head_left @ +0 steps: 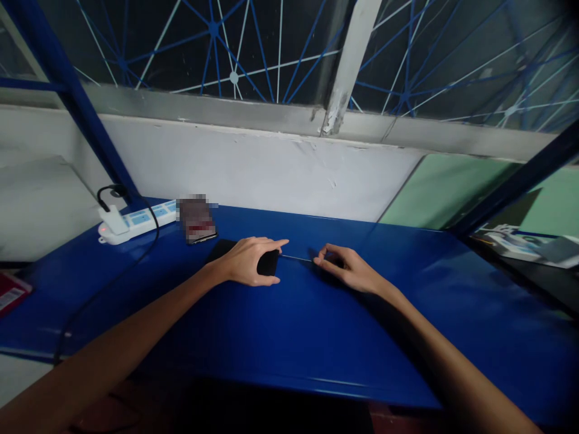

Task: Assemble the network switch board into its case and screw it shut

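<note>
On the blue table, my left hand spans a flat black object, its thumb near the front side and its fingers along the far side. The object's kind is unclear, and part of it lies hidden under the palm. A thin, pale, straight strand or rod runs from beside the black object's right end across to my right hand. The right thumb and fingertips pinch the end of this strand just above the tabletop.
A white power strip with a plugged-in charger and black cable lies at back left. Beside it is a blurred, pixelated item. A red box sits at far left, papers at far right. Blue frame posts flank the table.
</note>
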The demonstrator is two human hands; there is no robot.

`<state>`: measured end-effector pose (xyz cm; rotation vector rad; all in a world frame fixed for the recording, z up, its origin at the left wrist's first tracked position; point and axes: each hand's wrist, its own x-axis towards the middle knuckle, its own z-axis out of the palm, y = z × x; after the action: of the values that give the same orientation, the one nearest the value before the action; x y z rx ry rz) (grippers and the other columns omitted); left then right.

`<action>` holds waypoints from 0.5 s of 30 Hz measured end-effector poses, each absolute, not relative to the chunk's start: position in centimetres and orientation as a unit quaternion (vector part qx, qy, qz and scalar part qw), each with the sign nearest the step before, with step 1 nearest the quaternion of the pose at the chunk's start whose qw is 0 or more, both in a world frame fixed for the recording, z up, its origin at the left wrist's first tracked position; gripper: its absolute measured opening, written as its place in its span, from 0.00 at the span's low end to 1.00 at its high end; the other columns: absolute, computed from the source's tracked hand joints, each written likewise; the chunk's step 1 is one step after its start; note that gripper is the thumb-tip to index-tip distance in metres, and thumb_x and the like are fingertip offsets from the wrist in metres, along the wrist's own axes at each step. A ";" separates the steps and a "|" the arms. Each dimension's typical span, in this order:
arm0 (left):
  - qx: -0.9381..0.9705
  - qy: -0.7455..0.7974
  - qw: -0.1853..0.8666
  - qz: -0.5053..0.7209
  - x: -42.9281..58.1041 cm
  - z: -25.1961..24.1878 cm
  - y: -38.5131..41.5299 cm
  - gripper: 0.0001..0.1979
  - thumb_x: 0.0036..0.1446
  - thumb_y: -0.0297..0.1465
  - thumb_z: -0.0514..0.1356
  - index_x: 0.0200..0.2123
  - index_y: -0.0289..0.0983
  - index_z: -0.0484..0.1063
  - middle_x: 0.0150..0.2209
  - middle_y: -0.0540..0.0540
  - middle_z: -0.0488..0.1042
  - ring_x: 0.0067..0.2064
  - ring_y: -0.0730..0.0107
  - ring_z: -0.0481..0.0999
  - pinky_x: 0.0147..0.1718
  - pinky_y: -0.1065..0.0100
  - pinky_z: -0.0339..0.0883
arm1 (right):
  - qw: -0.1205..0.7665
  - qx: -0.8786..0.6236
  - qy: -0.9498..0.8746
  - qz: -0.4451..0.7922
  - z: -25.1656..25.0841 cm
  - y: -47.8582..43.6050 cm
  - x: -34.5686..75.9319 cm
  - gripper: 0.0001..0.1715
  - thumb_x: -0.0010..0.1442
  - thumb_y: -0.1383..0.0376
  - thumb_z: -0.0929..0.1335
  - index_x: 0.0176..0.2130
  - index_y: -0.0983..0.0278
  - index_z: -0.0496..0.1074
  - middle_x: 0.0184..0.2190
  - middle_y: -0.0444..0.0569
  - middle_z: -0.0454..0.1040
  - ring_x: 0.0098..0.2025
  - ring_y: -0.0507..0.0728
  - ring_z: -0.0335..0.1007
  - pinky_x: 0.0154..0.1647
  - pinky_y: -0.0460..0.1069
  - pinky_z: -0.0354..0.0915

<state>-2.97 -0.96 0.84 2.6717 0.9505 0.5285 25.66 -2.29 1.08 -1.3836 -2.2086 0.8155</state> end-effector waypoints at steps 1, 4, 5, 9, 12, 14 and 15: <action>0.918 0.328 0.129 0.179 -3.0 0.9 -1.0 0.42 0.50 0.44 0.64 0.66 0.37 0.57 0.52 0.41 0.75 0.51 0.52 0.74 0.51 0.53 0.66 | 0.201 -0.494 -0.793 0.295 1.2 -2.3 25.7 0.22 0.64 0.47 0.62 0.35 0.63 0.69 0.23 0.42 0.64 0.23 0.51 0.55 0.24 0.48 0.51; 0.918 0.332 0.130 0.173 -3.0 1.0 -1.1 0.42 0.50 0.45 0.64 0.66 0.37 0.56 0.53 0.41 0.75 0.52 0.52 0.74 0.51 0.52 0.65 | 0.176 -0.495 -0.799 0.292 1.4 -2.3 25.9 0.25 0.65 0.48 0.61 0.33 0.64 0.71 0.23 0.43 0.65 0.23 0.51 0.56 0.24 0.48 0.51; 0.918 0.333 0.131 0.173 -3.0 1.0 -1.1 0.42 0.50 0.45 0.64 0.66 0.37 0.56 0.53 0.41 0.75 0.52 0.51 0.73 0.51 0.51 0.65 | 0.164 -0.499 -0.801 0.289 1.5 -2.3 25.9 0.25 0.64 0.47 0.61 0.32 0.64 0.72 0.22 0.43 0.65 0.23 0.51 0.55 0.23 0.48 0.50; 0.919 0.331 0.129 0.173 -3.0 1.0 -1.0 0.42 0.50 0.45 0.64 0.66 0.37 0.56 0.53 0.41 0.75 0.52 0.51 0.73 0.50 0.51 0.65 | 0.161 -0.514 -0.800 0.263 1.2 -2.1 26.1 0.25 0.60 0.46 0.65 0.28 0.64 0.71 0.18 0.41 0.61 0.20 0.50 0.51 0.22 0.48 0.47; 0.920 0.328 0.126 0.174 -3.0 0.9 -0.9 0.42 0.50 0.45 0.63 0.66 0.37 0.56 0.53 0.40 0.75 0.51 0.51 0.74 0.50 0.51 0.66 | 0.199 -0.504 -0.807 0.234 0.9 -2.0 26.0 0.22 0.56 0.46 0.69 0.29 0.62 0.67 0.20 0.40 0.60 0.22 0.50 0.51 0.23 0.47 0.48; 0.921 0.327 0.124 0.171 -3.1 0.8 -0.9 0.42 0.51 0.45 0.63 0.66 0.37 0.56 0.53 0.40 0.75 0.52 0.51 0.73 0.51 0.51 0.65 | 0.217 -0.492 -0.814 0.219 0.7 -2.0 25.8 0.22 0.55 0.47 0.70 0.30 0.61 0.63 0.21 0.39 0.61 0.24 0.50 0.51 0.23 0.47 0.49; 0.921 0.327 0.123 0.169 -3.1 0.7 -0.9 0.42 0.51 0.45 0.63 0.67 0.37 0.55 0.53 0.40 0.74 0.52 0.51 0.73 0.51 0.51 0.65 | 0.220 -0.488 -0.816 0.216 0.7 -2.0 25.7 0.22 0.55 0.48 0.70 0.30 0.61 0.62 0.21 0.39 0.60 0.24 0.50 0.51 0.23 0.47 0.48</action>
<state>-3.09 -0.88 0.73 2.6875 0.9544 0.4929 25.73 -2.03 0.67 -1.3508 -2.2579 0.5969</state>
